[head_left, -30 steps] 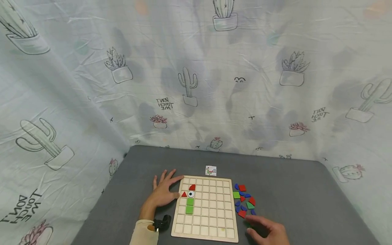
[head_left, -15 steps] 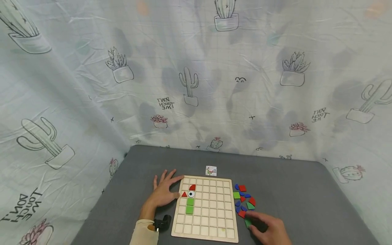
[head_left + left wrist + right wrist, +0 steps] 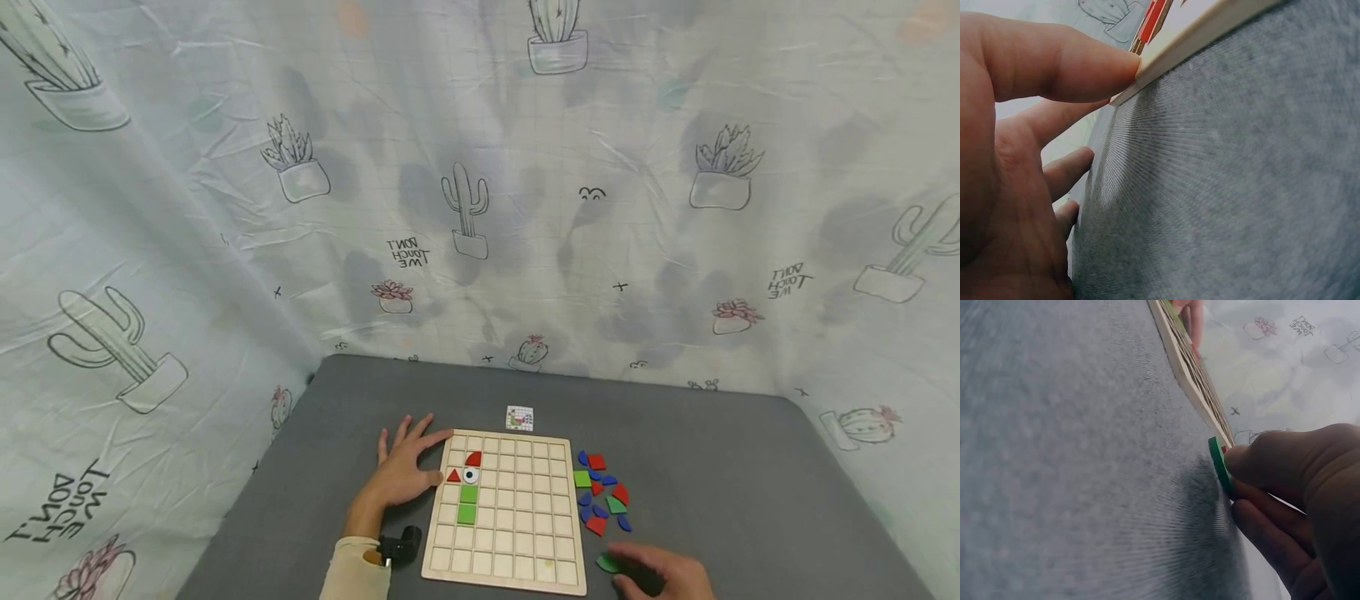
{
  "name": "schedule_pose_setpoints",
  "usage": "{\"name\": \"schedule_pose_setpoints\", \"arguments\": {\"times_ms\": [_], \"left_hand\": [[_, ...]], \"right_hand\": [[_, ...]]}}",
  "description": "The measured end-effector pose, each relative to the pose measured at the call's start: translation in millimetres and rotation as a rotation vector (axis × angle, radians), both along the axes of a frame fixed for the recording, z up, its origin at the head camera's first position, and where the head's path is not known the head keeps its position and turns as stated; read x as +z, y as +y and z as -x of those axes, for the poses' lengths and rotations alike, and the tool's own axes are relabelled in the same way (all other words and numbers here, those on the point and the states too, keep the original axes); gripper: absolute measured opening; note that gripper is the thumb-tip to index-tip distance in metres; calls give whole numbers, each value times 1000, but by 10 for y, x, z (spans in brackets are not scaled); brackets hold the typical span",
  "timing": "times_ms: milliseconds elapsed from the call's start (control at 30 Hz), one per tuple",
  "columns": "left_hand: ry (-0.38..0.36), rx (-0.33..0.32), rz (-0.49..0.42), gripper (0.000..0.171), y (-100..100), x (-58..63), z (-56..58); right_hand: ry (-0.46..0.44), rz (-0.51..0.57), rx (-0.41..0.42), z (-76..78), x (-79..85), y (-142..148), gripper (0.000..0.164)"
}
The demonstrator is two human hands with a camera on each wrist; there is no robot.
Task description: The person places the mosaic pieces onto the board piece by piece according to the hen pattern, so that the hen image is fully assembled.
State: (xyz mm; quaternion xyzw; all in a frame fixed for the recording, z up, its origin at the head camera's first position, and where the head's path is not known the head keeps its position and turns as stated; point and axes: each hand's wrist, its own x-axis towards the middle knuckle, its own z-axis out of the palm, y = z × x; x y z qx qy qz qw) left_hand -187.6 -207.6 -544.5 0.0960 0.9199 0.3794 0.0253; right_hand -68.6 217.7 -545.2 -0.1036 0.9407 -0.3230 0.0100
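Note:
A wooden grid board (image 3: pixel 501 537) lies on the grey table, with a red quarter-circle tile (image 3: pixel 474 459), a red triangle tile (image 3: pixel 453 476), a white eye tile (image 3: pixel 470 475) and two green square tiles (image 3: pixel 467 504) in its left cells. My left hand (image 3: pixel 402 475) rests at the board's left edge, thumb and index finger touching the rim, other fingers spread. Right of the board's lower corner, my right hand (image 3: pixel 666 573) pinches a green tile (image 3: pixel 1219 465) with a curved edge between thumb and fingers. Part of that tile is hidden by the hand.
Beyond the board lies a small printed picture card (image 3: pixel 520 418). Several loose red, blue and green tiles are scattered along the board's right side, including a green square tile (image 3: pixel 582 479) and a red tile (image 3: pixel 596 527). A patterned curtain (image 3: pixel 480 325) surrounds the table.
My right hand has come down over the green tile, gripped it and drawn it slightly toward me, away from the loose pile. The left hand stays on the board's edge.

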Motion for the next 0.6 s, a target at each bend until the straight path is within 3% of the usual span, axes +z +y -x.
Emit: {"name": "schedule_pose_setpoints", "arguments": {"times_ms": [367,600], "left_hand": [[5,-3,2,72,-9,-18,9],[5,-4,7,72,-13,-9,15]], "right_hand": [[63,74,116,97,-43,-54,35],[144,62,86,88,-47,-99,33]]}}
